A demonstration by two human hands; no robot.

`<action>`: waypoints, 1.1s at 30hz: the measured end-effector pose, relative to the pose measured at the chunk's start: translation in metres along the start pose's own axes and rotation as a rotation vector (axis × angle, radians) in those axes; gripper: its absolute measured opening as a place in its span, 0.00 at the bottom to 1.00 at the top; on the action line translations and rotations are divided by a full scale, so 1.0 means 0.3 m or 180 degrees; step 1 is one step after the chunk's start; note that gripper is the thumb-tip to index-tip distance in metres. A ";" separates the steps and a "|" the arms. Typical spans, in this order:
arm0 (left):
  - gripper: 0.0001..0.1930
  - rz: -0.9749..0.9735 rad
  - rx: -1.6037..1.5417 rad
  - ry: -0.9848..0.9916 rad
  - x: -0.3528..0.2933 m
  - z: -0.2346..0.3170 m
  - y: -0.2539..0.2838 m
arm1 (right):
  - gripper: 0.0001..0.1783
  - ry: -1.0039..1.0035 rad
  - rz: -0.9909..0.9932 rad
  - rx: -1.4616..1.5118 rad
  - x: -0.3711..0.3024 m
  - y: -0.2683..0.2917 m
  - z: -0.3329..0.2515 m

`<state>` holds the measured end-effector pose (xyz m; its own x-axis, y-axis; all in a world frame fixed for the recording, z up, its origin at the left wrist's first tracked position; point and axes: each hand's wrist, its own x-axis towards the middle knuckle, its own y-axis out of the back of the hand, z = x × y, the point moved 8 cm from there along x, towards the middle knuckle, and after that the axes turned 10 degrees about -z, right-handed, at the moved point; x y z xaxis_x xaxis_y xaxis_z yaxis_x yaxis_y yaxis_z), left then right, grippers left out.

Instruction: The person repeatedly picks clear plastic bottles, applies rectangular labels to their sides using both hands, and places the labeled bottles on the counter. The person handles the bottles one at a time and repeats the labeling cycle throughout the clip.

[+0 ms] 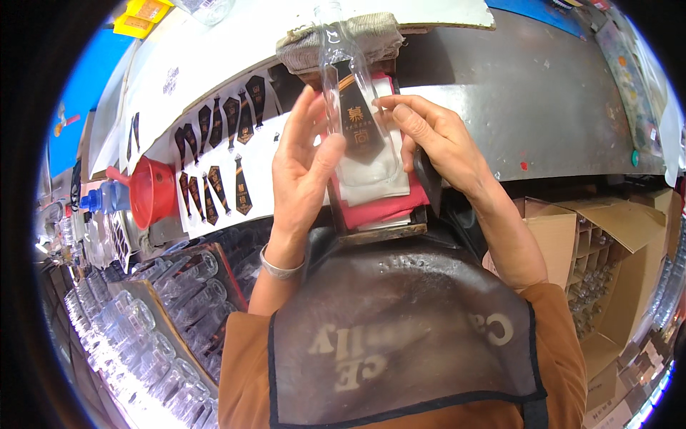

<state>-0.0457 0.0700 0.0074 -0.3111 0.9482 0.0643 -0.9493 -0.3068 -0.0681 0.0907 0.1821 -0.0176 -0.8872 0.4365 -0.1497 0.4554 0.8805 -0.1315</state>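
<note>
A clear glass bottle [388,166] lies on its back, its neck propped on a rolled grey cloth [386,36]. On its front sits a dark tie-shaped decal [363,118] with gold characters. White and red cloths [389,211] are layered under the bottle in a wooden stand. My left hand [304,157] is at the bottle's left side, thumb and fingers apart. At its right side is my right hand [439,139], index finger stretched toward the glass, other fingers loosely bent. Whether either hand's fingertips touch the glass, I cannot tell.
A white sheet [264,175] with several tie-shaped decals lies left. Beyond it are a red funnel [153,193] and a blue jug [107,198]. Several glass bottles [136,322] fill the lower left. An open cardboard box [636,229] with dividers and bottles stands right.
</note>
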 end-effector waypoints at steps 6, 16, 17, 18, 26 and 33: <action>0.31 -0.0200 0.1981 -0.0627 0.064 0.100 -0.016 | 0.24 0.0100 0.0059 -0.0272 0.024 0.003 -0.005; 0.29 -0.0336 0.2344 -0.0558 0.086 0.133 -0.039 | 0.31 0.0024 0.0169 -0.0402 0.021 -0.011 -0.037; 0.30 -0.0334 0.2340 -0.0554 0.086 0.127 -0.036 | 0.29 0.0014 0.0155 -0.0410 0.021 -0.013 -0.038; 0.30 -0.0332 0.2337 -0.0550 0.086 0.123 -0.033 | 0.28 0.0004 0.0140 -0.0417 0.021 -0.015 -0.039; 0.30 -0.0317 0.2287 -0.0559 0.088 0.128 -0.040 | 0.21 0.0202 0.0357 -0.0128 0.034 0.038 0.017; 0.35 -0.0245 0.2303 -0.0651 0.087 0.129 -0.035 | 0.16 0.0711 0.1110 0.0788 0.089 0.252 -0.027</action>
<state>-0.0455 0.0947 0.0484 -0.1779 0.9566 0.2308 -0.7394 -0.2847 0.6101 0.1009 0.2619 -0.0235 -0.6603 0.7508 -0.0157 0.7085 0.6159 -0.3444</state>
